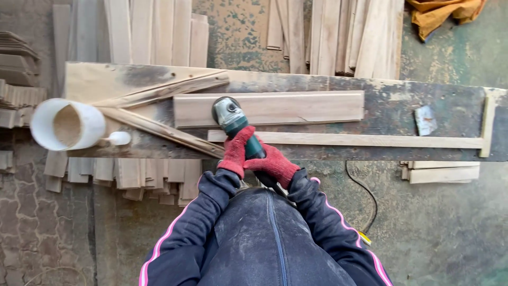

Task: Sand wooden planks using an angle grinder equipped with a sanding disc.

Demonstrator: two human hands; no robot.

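White plastic pipe section (67, 125) lies on its side at the far left of the table (402, 108), open end toward the camera, sawdust inside. A small white knob (119, 138) sits just beside it. Two rough wood strips (159, 114) fan out from there like a wedge and meet the left end of the plank (296, 108).

Plank lies flat, lengthwise on the table, pale and partly smoothed. A thin batten (370, 140) runs along its near side and ends against a short upright stop (487, 126) at the right edge of the table.

Angle grinder (233, 121), green body with a grey head, rests on the left part of the plank. Left hand (236, 151), red glove, is wrapped shut around the front of the body, just behind the head. Right hand (274, 164), red glove too, is closed around the rear handle. The disc is hidden under the head, so contact angle cannot be told.

Judgement: for a clean pass, the head should stay flat, pressure light and even, travel with the grain toward the right end, with both hands kept firm. The cable (365, 196) trails on the floor to the right; best kept behind the body.

Stacks of boards (159, 32) stand beyond the table, more short ones (127, 175) below it. A scrap of grey paper (425, 120) lies on the table at right.
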